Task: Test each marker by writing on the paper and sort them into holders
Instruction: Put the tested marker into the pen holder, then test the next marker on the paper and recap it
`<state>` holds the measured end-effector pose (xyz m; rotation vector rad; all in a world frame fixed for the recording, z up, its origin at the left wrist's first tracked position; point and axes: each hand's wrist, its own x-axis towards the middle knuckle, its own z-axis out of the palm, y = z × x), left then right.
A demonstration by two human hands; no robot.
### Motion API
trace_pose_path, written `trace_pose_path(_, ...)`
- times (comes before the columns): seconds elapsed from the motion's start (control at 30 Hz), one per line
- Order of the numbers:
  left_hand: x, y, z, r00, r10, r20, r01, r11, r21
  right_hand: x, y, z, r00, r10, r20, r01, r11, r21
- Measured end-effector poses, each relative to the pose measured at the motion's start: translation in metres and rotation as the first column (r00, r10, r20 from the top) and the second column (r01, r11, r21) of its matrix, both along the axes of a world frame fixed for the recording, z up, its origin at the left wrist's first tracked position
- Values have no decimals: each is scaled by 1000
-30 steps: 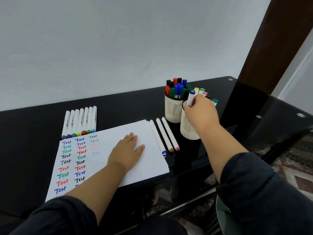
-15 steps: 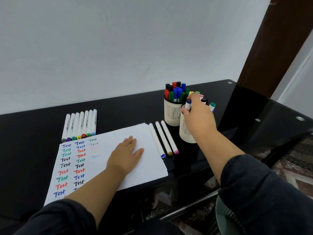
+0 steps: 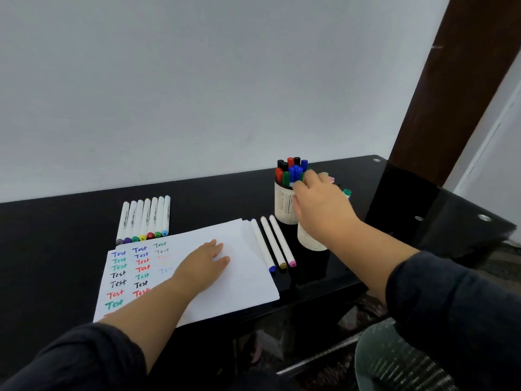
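The three markers [image 3: 272, 242] still to be tested lie flat at centre frame, just left of and below my right hand [image 3: 318, 206], long axes running up-left to down-right, caps toward me. My right hand hovers over the near holder [image 3: 310, 242], fingers loosely spread, gripping nothing visible. My left hand [image 3: 204, 263] lies flat, fingers straight, on the paper [image 3: 248, 283].

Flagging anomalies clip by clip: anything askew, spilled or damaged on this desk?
Nothing stands out. The paper lies flat under the left hand, loose markers lie in tidy rows, and both holders stand upright.
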<state>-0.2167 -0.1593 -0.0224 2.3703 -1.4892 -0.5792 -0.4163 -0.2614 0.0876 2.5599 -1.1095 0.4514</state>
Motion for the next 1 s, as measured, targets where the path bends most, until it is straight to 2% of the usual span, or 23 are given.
trace_pose_path(0.2,15,31,6,998,11,59,-15,998,67,28,26,-2,976,203,-73,-202,979,23)
trace_pose_path(0.4,45,70,-4,962,158,224,-192,972,138,71,44,-23,943,324,-80,-316,944,97)
trace_pose_path(0.63,78,102,-12,958,202,205,-233,962,140,125,68,-72,915,399,-65,-376,899,222)
trace_pose_path(0.83,89,112,-14,964,214,158,-235,964,129,147,73,-104,890,431,-148,-365,869,335)
trace_pose_path(1.0,95,109,-14,976,197,88,-204,976,80,152,71,-118,903,406,-141,-344,879,330)
